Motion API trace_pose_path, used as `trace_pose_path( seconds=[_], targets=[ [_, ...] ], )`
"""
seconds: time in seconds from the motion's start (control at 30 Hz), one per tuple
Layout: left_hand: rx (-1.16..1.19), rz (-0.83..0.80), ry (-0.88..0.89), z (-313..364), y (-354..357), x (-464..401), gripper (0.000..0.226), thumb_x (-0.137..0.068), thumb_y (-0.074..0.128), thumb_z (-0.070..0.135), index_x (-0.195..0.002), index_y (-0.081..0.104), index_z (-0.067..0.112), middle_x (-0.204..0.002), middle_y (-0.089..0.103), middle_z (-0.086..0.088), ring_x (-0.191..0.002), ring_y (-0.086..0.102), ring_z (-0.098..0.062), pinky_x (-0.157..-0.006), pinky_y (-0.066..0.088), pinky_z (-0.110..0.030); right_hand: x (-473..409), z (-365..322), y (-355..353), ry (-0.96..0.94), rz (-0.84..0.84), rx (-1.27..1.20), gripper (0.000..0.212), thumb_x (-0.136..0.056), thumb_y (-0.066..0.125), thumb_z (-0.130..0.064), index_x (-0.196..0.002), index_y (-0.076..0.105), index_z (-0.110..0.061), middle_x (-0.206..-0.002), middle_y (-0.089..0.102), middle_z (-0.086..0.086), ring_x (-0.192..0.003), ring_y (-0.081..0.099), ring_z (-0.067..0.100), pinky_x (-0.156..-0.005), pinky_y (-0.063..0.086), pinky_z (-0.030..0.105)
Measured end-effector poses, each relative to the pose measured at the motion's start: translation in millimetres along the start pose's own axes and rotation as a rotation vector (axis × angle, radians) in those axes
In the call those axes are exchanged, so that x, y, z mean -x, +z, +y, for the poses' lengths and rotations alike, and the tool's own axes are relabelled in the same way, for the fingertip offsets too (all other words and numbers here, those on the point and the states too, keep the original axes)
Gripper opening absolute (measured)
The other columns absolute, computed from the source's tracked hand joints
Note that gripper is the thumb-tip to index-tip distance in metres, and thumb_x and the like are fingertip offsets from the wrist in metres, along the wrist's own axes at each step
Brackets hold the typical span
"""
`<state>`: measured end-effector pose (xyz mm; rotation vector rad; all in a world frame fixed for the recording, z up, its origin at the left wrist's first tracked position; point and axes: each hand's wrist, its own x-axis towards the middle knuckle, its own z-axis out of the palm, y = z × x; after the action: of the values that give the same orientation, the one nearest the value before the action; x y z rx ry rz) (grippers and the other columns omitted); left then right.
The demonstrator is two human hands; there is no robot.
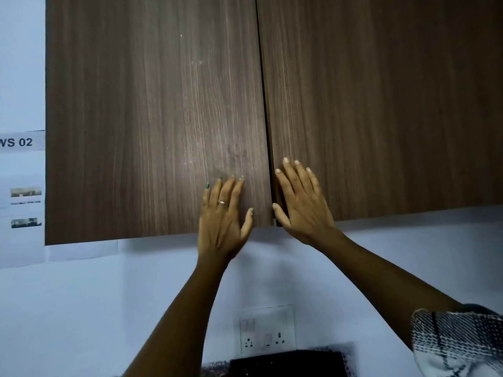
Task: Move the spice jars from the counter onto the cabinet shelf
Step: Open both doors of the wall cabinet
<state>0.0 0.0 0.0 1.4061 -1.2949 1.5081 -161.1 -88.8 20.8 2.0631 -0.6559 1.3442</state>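
Note:
A dark wood wall cabinet fills the upper view, both doors closed. My left hand [224, 213] lies flat with straight fingers on the lower right corner of the left door [152, 118]. My right hand [300, 202] lies flat on the lower left corner of the right door [381, 104], its thumb at the seam between the doors. Neither hand holds anything. No spice jars and no shelf are in view; the closed doors hide the cabinet's inside.
A white wall runs below the cabinet with a switch and socket plate [266, 331]. A dark object [288, 363] sits at the bottom edge. Paper sheets, one reading "WS 02" [19, 142], hang on the wall at left.

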Motion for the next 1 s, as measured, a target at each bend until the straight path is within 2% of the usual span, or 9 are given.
trace_pose_path(
  seconds=[0.23, 0.33, 0.4, 0.5, 0.6, 0.7, 0.77, 0.87, 1.0],
  targets=[
    [0.214, 0.08, -0.174, 51, 25, 57, 0.04, -0.084, 0.046, 0.034, -0.115, 0.058, 0.012, -0.114, 0.06, -0.009, -0.116, 0.043, -0.02, -0.117, 0.008, -0.041, -8, -3, 5, -0.031, -0.069, 0.073, 0.07, -0.09, 0.045, -0.031, -0.149, 0.015, -0.007, -0.158, 0.003, 0.015, -0.146, 0.002, 0.03, -0.118, -0.002, 0.043],
    [0.347, 0.093, -0.29, 83, 34, 72, 0.025, -0.085, 0.046, 0.03, -0.103, 0.057, 0.017, -0.101, 0.063, 0.0, -0.105, 0.052, -0.015, -0.114, 0.024, -0.046, -10, -3, 5, -0.004, -0.069, 0.059, 0.071, -0.091, 0.045, -0.032, -0.149, 0.013, -0.007, -0.158, 0.002, 0.015, -0.146, 0.001, 0.03, -0.118, -0.003, 0.041],
    [0.535, 0.101, -0.504, 106, 37, 71, 0.016, -0.087, 0.05, 0.026, -0.097, 0.059, 0.018, -0.095, 0.064, 0.004, -0.096, 0.058, -0.013, -0.106, 0.04, -0.046, -11, -1, 6, -0.008, -0.069, 0.065, 0.071, -0.092, 0.042, -0.033, -0.149, 0.009, -0.008, -0.158, -0.002, 0.013, -0.147, -0.002, 0.028, -0.118, -0.006, 0.04],
    [0.776, 0.092, -0.894, 130, 39, 54, 0.022, -0.086, 0.064, 0.02, -0.107, 0.059, 0.018, -0.106, 0.064, 0.003, -0.1, 0.057, -0.012, -0.084, 0.047, -0.027, -11, 3, 8, 0.004, -0.082, 0.053, 0.074, -0.092, 0.042, -0.035, -0.15, 0.003, -0.009, -0.158, -0.006, 0.012, -0.146, -0.006, 0.027, -0.117, -0.011, 0.038],
    [0.893, 0.047, -1.067, 144, 40, 32, 0.045, -0.086, 0.067, 0.019, -0.127, 0.049, 0.013, -0.127, 0.058, -0.003, -0.117, 0.053, -0.017, -0.093, 0.045, -0.028, -9, 5, 10, 0.012, -0.082, 0.03, 0.074, -0.092, 0.042, -0.035, -0.15, 0.003, -0.01, -0.158, -0.006, 0.012, -0.146, -0.007, 0.026, -0.117, -0.009, 0.039],
    [0.949, 0.067, -1.163, 153, 41, 18, 0.052, -0.088, 0.063, 0.012, -0.134, 0.04, 0.01, -0.134, 0.053, -0.008, -0.122, 0.051, -0.021, -0.099, 0.046, -0.036, -8, 8, 11, 0.028, -0.091, 0.006, 0.075, -0.093, 0.041, -0.039, -0.15, 0.001, -0.011, -0.158, -0.008, 0.011, -0.146, -0.009, 0.025, -0.118, -0.008, 0.039],
    [1.086, 0.115, -1.258, 156, 41, 11, 0.044, -0.093, 0.055, 0.01, -0.134, 0.038, 0.01, -0.136, 0.051, -0.011, -0.123, 0.051, -0.023, -0.099, 0.047, -0.038, -9, 10, 12, 0.046, -0.121, -0.022, 0.079, -0.093, 0.04, -0.045, -0.15, -0.001, -0.011, -0.158, -0.012, 0.011, -0.146, -0.011, 0.024, -0.118, -0.009, 0.039],
    [1.496, 0.326, -1.532, 152, 43, -2, 0.028, -0.1, 0.038, 0.02, -0.123, 0.05, 0.01, -0.127, 0.057, -0.016, -0.118, 0.055, -0.027, -0.094, 0.049, -0.035, -12, 9, 13, 0.056, -0.16, -0.044, 0.085, -0.091, 0.041, -0.05, -0.149, -0.007, -0.011, -0.157, -0.016, 0.011, -0.145, -0.014, 0.025, -0.117, -0.011, 0.04],
    [1.663, 0.5, -1.648, 146, 47, -7, 0.028, -0.099, 0.037, 0.026, -0.106, 0.062, 0.014, -0.113, 0.065, -0.015, -0.108, 0.062, -0.03, -0.094, 0.048, -0.042, -14, 3, 16, 0.066, -0.191, -0.06, 0.093, -0.088, 0.046, -0.051, -0.148, -0.014, -0.012, -0.157, -0.019, 0.011, -0.144, -0.018, 0.026, -0.117, -0.012, 0.041]
  ],
)
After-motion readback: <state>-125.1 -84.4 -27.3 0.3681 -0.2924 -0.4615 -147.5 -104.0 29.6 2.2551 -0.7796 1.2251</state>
